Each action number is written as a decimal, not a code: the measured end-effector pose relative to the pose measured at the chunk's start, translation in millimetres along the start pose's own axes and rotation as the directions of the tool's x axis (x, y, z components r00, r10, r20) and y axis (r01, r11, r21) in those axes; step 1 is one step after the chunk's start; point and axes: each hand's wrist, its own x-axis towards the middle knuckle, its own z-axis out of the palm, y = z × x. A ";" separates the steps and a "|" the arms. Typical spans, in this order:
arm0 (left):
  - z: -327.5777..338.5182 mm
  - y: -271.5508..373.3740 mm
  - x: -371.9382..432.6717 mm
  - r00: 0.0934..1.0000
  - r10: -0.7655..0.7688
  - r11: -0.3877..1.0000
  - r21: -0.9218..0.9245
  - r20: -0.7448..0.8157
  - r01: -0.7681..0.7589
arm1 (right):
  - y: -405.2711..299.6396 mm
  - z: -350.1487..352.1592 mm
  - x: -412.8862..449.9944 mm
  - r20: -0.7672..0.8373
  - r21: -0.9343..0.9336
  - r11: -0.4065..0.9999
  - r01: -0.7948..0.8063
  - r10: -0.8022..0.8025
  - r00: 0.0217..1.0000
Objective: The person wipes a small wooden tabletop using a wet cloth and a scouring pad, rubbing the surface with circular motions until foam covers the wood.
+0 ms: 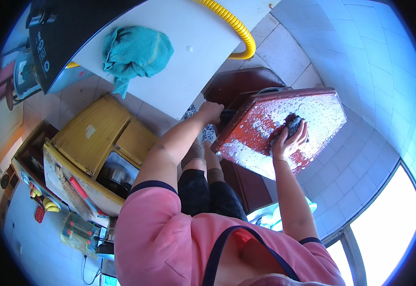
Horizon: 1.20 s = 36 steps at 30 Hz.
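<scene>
My right hand [291, 142] presses a dark scouring pad [293, 124] against a red-brown, angular board [254, 123] covered with white suds and bubbles. Around the pad some red surface shows through the foam. My left hand [212, 111] is closed around a dark handle [228, 114] beside the board's left edge; what the handle belongs to is mostly hidden. Behind the board lie another dark red panel [240, 84] and a round metal rim [272, 90]. A crumpled teal cloth [138, 52] rests on the white countertop [190, 77] at the upper left.
A yellow corrugated hose [242, 30] curves over the counter's edge. To the left stand a black-panelled appliance [61, 39] and a yellow wooden cabinet [90, 132] with a pot inside. A straw broom [72, 191] lies nearby. Tiled wall [368, 78] and a bright window [386, 221] are on the right.
</scene>
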 end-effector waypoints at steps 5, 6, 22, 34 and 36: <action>-6.6 -8.7 -7.9 0.964 0.112 0.993 -0.001 -0.241 -0.116 | -0.1 1.9 -1.5 0.000 -0.015 0.999 -0.031 0.031 1.000; -4.3 -12.9 -17.8 0.964 0.116 0.993 0.002 -0.240 -0.120 | 1.5 -1.6 -2.3 -0.004 -0.019 0.999 -0.032 0.032 0.999; 109.1 -69.6 -265.0 0.669 -0.633 0.762 -0.467 -0.390 0.449 | 21.9 16.7 1.9 -0.085 -0.082 0.992 0.101 -0.108 0.991; 198.9 117.7 -462.0 0.250 -0.965 0.154 -0.949 -0.084 0.276 | 45.6 45.7 -10.4 -0.182 -0.129 0.989 0.076 -0.099 0.978; 191.6 133.5 -491.1 0.091 -0.993 0.096 -0.974 -0.079 0.205 | 47.7 42.7 -10.2 -0.205 -0.138 0.984 0.112 -0.139 0.969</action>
